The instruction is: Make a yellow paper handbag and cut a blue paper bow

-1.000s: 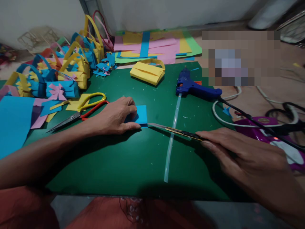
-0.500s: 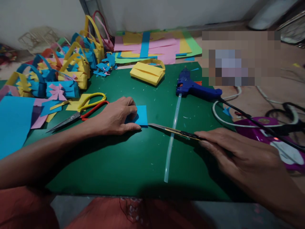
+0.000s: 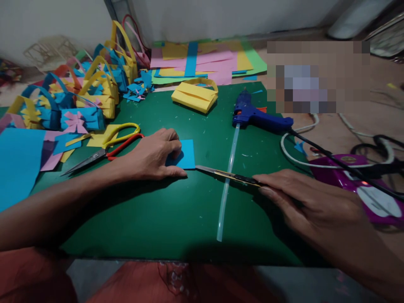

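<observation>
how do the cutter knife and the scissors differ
The cutter knife is held in the right hand; the scissors lie ungripped on the green tabletop. The cutter knife shows one blade and a black-and-yellowish handle; the scissors have one yellow and one red handle. Both have grey blades pointing roughly left in the view.

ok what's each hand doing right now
Left hand: fingers bent over the blue paper; whether they pinch it cannot be told.
Right hand: closed, holding the knife, tip beside the paper's corner.
</observation>
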`<control>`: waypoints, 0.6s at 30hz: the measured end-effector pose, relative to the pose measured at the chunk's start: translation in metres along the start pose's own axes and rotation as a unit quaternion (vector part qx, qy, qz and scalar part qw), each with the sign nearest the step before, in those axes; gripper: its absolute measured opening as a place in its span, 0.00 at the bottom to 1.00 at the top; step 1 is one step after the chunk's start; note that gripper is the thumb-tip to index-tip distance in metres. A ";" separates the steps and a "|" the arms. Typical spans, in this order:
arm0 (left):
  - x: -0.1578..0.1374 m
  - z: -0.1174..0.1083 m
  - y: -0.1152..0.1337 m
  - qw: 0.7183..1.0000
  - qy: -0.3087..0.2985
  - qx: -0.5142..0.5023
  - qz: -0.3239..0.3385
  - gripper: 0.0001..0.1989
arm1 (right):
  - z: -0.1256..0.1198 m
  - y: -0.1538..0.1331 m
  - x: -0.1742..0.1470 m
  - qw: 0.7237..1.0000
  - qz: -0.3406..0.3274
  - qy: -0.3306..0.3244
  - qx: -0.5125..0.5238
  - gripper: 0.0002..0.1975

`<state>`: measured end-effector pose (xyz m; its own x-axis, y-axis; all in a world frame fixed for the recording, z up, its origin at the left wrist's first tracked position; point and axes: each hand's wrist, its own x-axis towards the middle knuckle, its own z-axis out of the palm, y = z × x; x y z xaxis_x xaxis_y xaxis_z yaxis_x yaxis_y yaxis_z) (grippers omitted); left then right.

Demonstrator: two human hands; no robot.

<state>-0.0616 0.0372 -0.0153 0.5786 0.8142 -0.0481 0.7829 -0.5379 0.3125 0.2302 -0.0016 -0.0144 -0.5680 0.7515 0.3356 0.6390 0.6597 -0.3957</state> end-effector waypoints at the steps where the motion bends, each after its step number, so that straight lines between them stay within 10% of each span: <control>1: 0.000 0.000 0.000 1.000 0.001 -0.004 0.004 0.20 | 0.000 0.000 0.001 1.000 -0.003 0.002 -0.001 0.08; 18: 0.005 -0.007 -0.012 0.998 -0.021 -0.056 0.018 0.06 | 0.011 -0.005 0.024 0.998 -0.048 -0.018 0.024 0.08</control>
<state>-0.0702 0.0491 -0.0124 0.6166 0.7838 -0.0743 0.7324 -0.5364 0.4194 0.2081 0.0129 -0.0138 -0.6438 0.6839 0.3432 0.5560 0.7263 -0.4042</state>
